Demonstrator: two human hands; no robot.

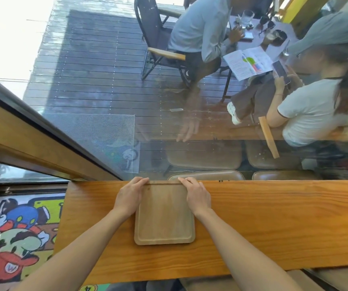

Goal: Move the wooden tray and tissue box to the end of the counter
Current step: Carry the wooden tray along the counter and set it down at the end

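Your fingers were curled over the far edge of the wooden tray [164, 215], at its 12 o'clock side against the window glass [97, 85]. The left hand [131, 196] gripped the tray's 11 o'clock corner, fingertips hooked over the rim and palm lying along the left side. The right hand [197, 196] held the 1 o'clock corner the same way, fingers closed on the rim.

The tray itself lay flat on the wooden counter [273, 223], its far edge touching or just beside the counter's back edge. It carried nothing. From the tray, the counter's cut end [62, 223] sat near, toward 9 o'clock, with a strip of bare wood between them; toward 3 o'clock the counter ran on out of view.

If that near end was the target, you had the tray close to it, so I judged this half of the job nearly done or just being settled. The tissue box was nowhere in view, so I could not tell whether you had moved it; that part looked to be left.
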